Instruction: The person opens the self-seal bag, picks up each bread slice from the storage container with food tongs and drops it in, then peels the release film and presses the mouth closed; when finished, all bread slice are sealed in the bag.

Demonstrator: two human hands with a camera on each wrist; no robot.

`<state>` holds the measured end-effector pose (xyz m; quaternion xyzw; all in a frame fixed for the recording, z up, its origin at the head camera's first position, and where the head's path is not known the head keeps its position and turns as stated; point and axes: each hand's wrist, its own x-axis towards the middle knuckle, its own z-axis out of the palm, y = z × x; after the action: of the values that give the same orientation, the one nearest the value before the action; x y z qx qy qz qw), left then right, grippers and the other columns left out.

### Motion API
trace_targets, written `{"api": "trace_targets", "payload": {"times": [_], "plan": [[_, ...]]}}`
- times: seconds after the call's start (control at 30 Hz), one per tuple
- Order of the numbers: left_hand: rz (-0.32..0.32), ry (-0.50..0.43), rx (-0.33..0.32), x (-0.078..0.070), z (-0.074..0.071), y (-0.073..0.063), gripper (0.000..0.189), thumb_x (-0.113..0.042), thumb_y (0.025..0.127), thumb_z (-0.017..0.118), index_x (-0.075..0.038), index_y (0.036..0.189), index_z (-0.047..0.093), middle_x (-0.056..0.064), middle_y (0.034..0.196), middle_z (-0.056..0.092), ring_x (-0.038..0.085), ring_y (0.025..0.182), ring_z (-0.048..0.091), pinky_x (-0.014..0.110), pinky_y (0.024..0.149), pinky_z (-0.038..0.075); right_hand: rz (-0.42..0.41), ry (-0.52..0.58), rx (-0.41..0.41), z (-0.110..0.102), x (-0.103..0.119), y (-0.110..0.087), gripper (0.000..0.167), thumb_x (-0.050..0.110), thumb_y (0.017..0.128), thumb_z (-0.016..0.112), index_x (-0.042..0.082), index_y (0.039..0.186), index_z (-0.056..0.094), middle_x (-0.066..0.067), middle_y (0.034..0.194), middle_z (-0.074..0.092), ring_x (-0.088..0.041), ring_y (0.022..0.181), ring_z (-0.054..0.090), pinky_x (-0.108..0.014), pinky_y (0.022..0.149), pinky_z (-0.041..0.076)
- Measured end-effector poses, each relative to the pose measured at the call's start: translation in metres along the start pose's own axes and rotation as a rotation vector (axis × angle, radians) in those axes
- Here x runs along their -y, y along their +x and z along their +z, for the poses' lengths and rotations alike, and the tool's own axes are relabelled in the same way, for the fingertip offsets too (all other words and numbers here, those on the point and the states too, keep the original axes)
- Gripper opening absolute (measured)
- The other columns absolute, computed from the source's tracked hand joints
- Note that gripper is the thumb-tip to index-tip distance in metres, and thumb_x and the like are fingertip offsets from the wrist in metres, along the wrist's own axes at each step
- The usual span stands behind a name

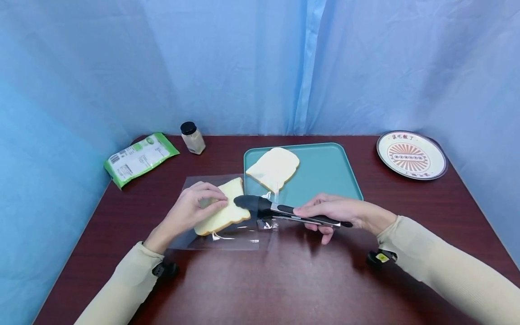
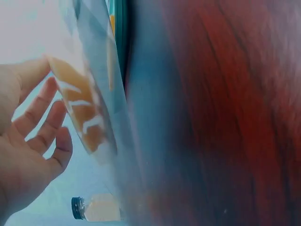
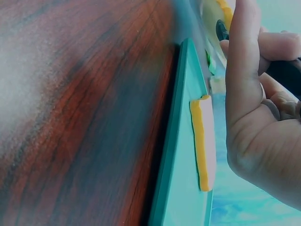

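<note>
In the head view, a slice of bread [image 1: 219, 214] lies on or inside a clear plastic sheet or bag [image 1: 191, 241]; I cannot tell which. Over that slice, my left hand [image 1: 192, 205] touches its upper face with thumb and fingertips. The left wrist view shows the fingers of this hand [image 2: 35, 122] spread apart beside the crust. My right hand [image 1: 333, 210] holds black-and-silver tongs [image 1: 280, 210] by the handle, and their black tip meets the slice's right edge. A second bread slice [image 1: 276, 168] lies on the teal tray [image 1: 325, 171].
At the back left are a green-and-white packet [image 1: 142, 158] and a small jar with a black lid [image 1: 193, 139]. A patterned white plate [image 1: 438, 169] stands at the back right. Blue curtains [image 1: 227, 67] enclose the dark wooden table [image 1: 292, 289].
</note>
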<state>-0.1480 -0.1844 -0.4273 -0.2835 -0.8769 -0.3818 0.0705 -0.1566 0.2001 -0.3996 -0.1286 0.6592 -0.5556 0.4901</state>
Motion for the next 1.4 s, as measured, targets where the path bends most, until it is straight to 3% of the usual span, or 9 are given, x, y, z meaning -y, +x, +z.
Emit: {"api": "trace_targets", "payload": {"times": [0.17, 0.43, 0.63, 0.8, 0.97, 1.1, 1.4], "plan": [[-0.037, 0.006, 0.048, -0.002, 0.003, 0.0, 0.046, -0.036, 0.082, 0.087, -0.014, 0.121, 0.076, -0.002, 0.121, 0.068, 0.018, 0.115, 0.059, 0.044, 0.091, 0.051, -0.02, -0.014, 0.011, 0.0, 0.002, -0.002, 0.046, 0.031, 0.102, 0.062, -0.012, 0.116, 0.063, -0.009, 0.072, 0.055, -0.006, 0.043, 0.046, -0.043, 0.062, 0.061], [0.064, -0.143, -0.034, 0.004, 0.017, -0.003, 0.015, -0.011, 0.084, 0.084, -0.014, 0.099, 0.083, -0.003, 0.104, 0.072, 0.018, 0.102, 0.064, 0.031, 0.085, 0.052, -0.111, -0.103, 0.04, 0.003, 0.002, -0.003, 0.04, 0.03, 0.103, 0.06, -0.007, 0.088, 0.064, -0.011, 0.068, 0.053, -0.005, 0.041, 0.045, -0.044, 0.061, 0.061], [0.126, -0.093, -0.055, 0.003, 0.02, -0.002, 0.011, -0.009, 0.084, 0.084, -0.015, 0.093, 0.083, -0.007, 0.096, 0.071, 0.014, 0.094, 0.062, 0.031, 0.079, 0.051, -0.112, -0.146, 0.028, 0.004, 0.002, -0.003, 0.045, 0.03, 0.103, 0.06, -0.012, 0.087, 0.061, -0.01, 0.068, 0.051, -0.008, 0.041, 0.043, -0.048, 0.061, 0.06], [0.005, -0.132, -0.034, -0.004, 0.015, 0.002, 0.006, -0.014, 0.09, 0.079, -0.017, 0.095, 0.08, -0.008, 0.092, 0.067, 0.012, 0.081, 0.058, 0.028, 0.064, 0.048, -0.053, -0.126, 0.012, 0.001, 0.002, -0.006, 0.052, 0.033, 0.102, 0.061, -0.019, 0.1, 0.057, -0.011, 0.071, 0.051, -0.01, 0.044, 0.043, -0.047, 0.061, 0.06], [-0.097, -0.103, -0.056, -0.013, 0.012, 0.006, 0.006, -0.02, 0.094, 0.076, -0.017, 0.099, 0.077, -0.008, 0.092, 0.069, 0.011, 0.077, 0.058, 0.03, 0.064, 0.053, -0.028, -0.1, -0.019, -0.004, 0.003, -0.011, 0.049, 0.034, 0.102, 0.062, -0.014, 0.11, 0.062, -0.011, 0.073, 0.053, -0.009, 0.045, 0.044, -0.046, 0.063, 0.061], [-0.118, -0.089, -0.053, -0.018, 0.011, 0.01, 0.009, -0.02, 0.094, 0.076, -0.016, 0.101, 0.077, -0.007, 0.094, 0.07, 0.011, 0.078, 0.06, 0.03, 0.065, 0.055, -0.044, -0.118, -0.027, -0.004, 0.003, -0.011, 0.048, 0.034, 0.102, 0.062, -0.013, 0.111, 0.063, -0.011, 0.073, 0.054, -0.01, 0.045, 0.045, -0.049, 0.063, 0.06], [-0.159, -0.081, 0.019, -0.024, 0.007, 0.018, 0.01, -0.018, 0.096, 0.073, -0.012, 0.104, 0.074, -0.004, 0.096, 0.071, 0.011, 0.078, 0.063, 0.028, 0.063, 0.057, -0.066, -0.147, -0.053, -0.006, 0.0, -0.013, 0.043, 0.033, 0.102, 0.062, -0.007, 0.115, 0.068, -0.012, 0.074, 0.056, -0.01, 0.045, 0.048, -0.049, 0.063, 0.061]]}}
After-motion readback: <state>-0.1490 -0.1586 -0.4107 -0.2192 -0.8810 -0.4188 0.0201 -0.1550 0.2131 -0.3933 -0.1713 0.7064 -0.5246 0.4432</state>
